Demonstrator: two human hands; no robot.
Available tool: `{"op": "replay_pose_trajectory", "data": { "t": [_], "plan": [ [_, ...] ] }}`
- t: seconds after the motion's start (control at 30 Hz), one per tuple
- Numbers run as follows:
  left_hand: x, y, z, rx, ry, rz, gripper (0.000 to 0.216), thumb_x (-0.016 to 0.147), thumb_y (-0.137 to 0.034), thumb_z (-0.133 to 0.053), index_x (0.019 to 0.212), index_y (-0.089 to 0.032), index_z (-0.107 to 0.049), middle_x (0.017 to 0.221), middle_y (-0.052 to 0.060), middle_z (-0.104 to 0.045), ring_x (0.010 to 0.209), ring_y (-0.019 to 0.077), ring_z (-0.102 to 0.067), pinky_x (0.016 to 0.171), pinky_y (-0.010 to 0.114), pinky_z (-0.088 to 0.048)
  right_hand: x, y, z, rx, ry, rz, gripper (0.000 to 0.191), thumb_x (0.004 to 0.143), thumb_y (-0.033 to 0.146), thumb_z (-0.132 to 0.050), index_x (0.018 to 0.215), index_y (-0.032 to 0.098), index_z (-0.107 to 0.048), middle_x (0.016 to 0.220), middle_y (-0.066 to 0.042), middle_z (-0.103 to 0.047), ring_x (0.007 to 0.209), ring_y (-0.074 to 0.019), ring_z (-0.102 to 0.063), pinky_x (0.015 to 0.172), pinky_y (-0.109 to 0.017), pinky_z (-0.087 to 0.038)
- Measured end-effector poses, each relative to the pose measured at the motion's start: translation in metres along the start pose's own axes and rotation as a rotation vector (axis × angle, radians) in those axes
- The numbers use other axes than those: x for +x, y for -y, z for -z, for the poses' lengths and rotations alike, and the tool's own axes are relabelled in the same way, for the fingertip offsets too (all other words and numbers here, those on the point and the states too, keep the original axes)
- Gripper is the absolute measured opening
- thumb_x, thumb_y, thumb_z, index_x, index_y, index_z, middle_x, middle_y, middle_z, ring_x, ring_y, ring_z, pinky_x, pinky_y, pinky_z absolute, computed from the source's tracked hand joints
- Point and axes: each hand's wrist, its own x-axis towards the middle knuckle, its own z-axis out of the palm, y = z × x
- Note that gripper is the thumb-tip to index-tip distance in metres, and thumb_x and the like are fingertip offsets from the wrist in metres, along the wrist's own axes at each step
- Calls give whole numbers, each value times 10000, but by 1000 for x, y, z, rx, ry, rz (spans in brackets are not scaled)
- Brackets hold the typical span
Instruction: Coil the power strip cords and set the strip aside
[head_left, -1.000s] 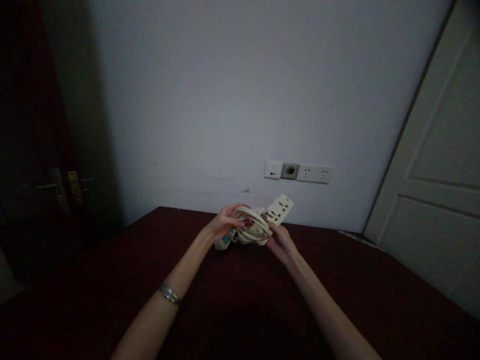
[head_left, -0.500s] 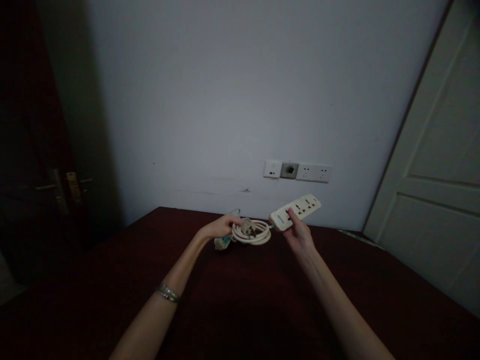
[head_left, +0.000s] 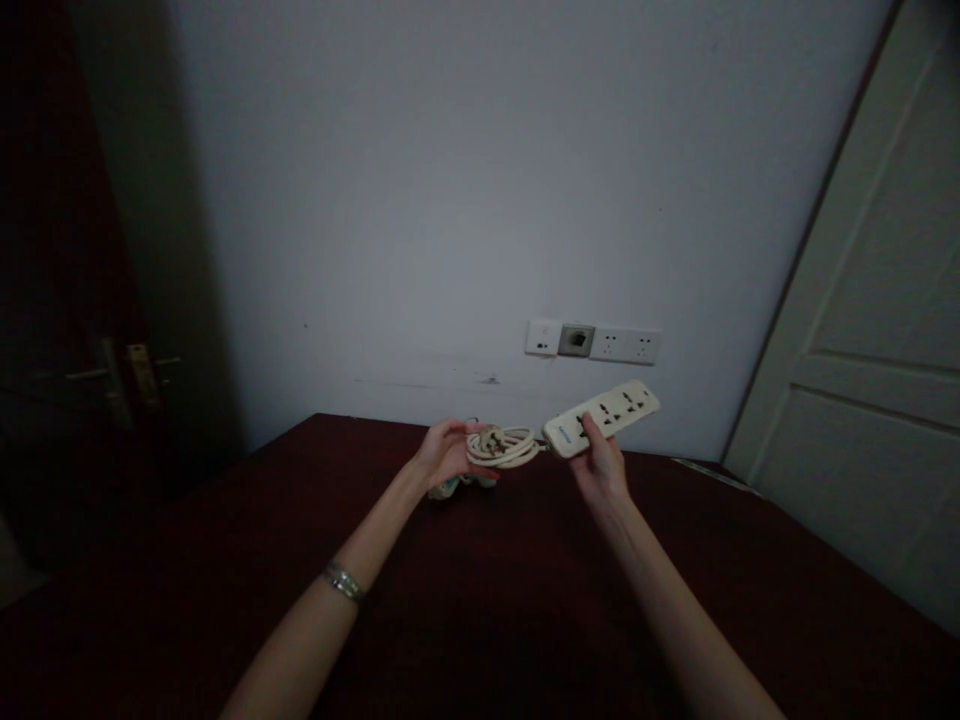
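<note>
My right hand grips a white power strip, thumb on its socket face and fingers underneath. The strip tilts upward to the right. From its left end runs a white power cord, wound into a coil. My left hand is wrapped round the left side of this coil, with fingers above and below it. The cord's plug lies against the coil, its pins showing. Behind and below my left hand, a pale object with some blue-green rests on the table, partly hidden.
The dark red table meets a white wall. Wall sockets and a switch plate sit above the table's back edge. A pale door stands at right, a dark door with a brass handle at left. A thin strip lies at the right edge.
My left hand has shifted its hold, from pinching the coil's top to fingers round its left side. The coil has risen slightly. The power strip has moved a little to the right.
</note>
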Motion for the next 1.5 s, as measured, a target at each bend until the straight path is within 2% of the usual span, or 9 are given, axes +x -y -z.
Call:
{"op": "replay_pose_trajectory", "data": {
  "t": [0.13, 0.23, 0.4, 0.53, 0.87, 1.0, 1.2, 1.37, 1.5],
  "plan": [
    [0, 6, -5, 202, -151, 20, 407, 644, -302, -703, 982, -129, -554, 894, 114, -650, 655, 169, -621, 601, 302, -494, -4, -2, -1, -71, 40, 34, 350, 640, 188, -726, 965, 211, -600, 971, 9, -667, 823, -129, -637, 757, -303, -554],
    [2, 14, -7, 447, -179, -12, 536, 622, -261, -752, 1109, -148, -558, 941, 107, -645, 629, 111, -587, 575, 221, -453, -5, -3, -1, -80, 39, 29, 346, 632, 185, -730, 949, 222, -597, 956, 25, -667, 815, -127, -637, 753, -308, -556],
    [11, 20, 1, 832, -274, -160, 383, 723, -437, -636, 874, -91, -699, 789, 88, -654, 663, 133, -555, 574, 210, -409, -2, -8, 4, -80, 28, -18, 313, 655, 193, -717, 937, 226, -586, 923, 28, -676, 819, -132, -644, 766, -323, -555],
    [14, 22, 4, 994, -333, -243, 374, 719, -460, -618, 791, -102, -698, 668, 44, -622, 578, 117, -514, 527, 207, -392, 0, -14, 8, -84, 35, -45, 316, 651, 205, -726, 937, 213, -593, 921, 10, -684, 823, -143, -647, 759, -323, -558],
    [12, 20, -3, 901, -285, -118, 334, 679, -427, -670, 768, -108, -629, 550, 15, -576, 428, 89, -513, 410, 177, -374, -2, -18, 6, -79, -20, -189, 178, 700, 175, -698, 857, 144, -620, 871, -40, -691, 783, -153, -653, 744, -299, -561],
    [8, 13, -5, 775, -271, -43, 378, 658, -445, -687, 771, -89, -630, 445, -26, -504, 366, 76, -458, 407, 197, -399, 0, -18, 6, -75, 78, -323, 152, 757, 222, -659, 887, 162, -606, 846, -25, -691, 767, -148, -659, 753, -309, -552],
    [-4, -1, -6, 755, -224, 218, 348, 632, -433, -707, 571, -110, -592, 360, -32, -435, 308, 66, -390, 385, 214, -395, -13, -12, 5, -245, 308, -634, 167, 750, 204, -636, 895, 131, -601, 801, -75, -694, 702, -198, -665, 722, -412, -540],
    [-7, -4, -8, 740, -185, 228, 312, 650, -408, -696, 601, -108, -624, 384, -26, -448, 332, 74, -415, 416, 228, -425, -22, -4, 7, -341, 456, -640, 217, 655, 44, -627, 869, 76, -614, 824, -117, -695, 721, -215, -665, 719, -373, -548],
    [5, 12, -13, 643, -109, 233, 293, 661, -376, -687, 749, -97, -673, 512, 20, -568, 425, 92, -498, 452, 215, -417, -4, 7, 30, -411, 418, -574, 210, 678, 82, -650, 878, 30, -611, 809, -151, -683, 698, -214, -666, 670, -328, -555]
  ]
}}
